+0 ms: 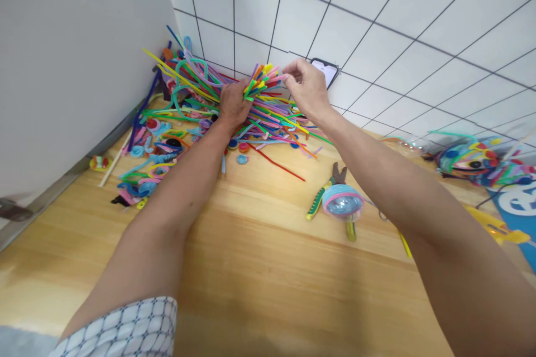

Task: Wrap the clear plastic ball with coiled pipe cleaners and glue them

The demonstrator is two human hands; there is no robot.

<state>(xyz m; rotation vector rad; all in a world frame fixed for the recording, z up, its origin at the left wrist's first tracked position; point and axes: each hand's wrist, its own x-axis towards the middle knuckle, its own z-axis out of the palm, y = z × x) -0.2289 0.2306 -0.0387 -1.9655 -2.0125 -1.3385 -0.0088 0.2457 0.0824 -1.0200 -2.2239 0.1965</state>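
Observation:
My left hand [233, 105] is closed around a thick bundle of coloured pipe cleaners [268, 109], holding their near ends up off the wooden table [259, 245]. My right hand [307, 89] reaches to the bundle's upper tips and pinches a pink pipe cleaner [277, 76] between thumb and fingers. More pipe cleaners [188, 75] fan out to the left against the tiled wall.
Small coiled pipe-cleaner pieces [146, 170] lie at left. Pliers [330, 187] and a round blue and pink coiled piece [342, 202] lie at centre right. A phone [325, 71] leans on the wall. Another colourful pile [477, 162] sits at far right.

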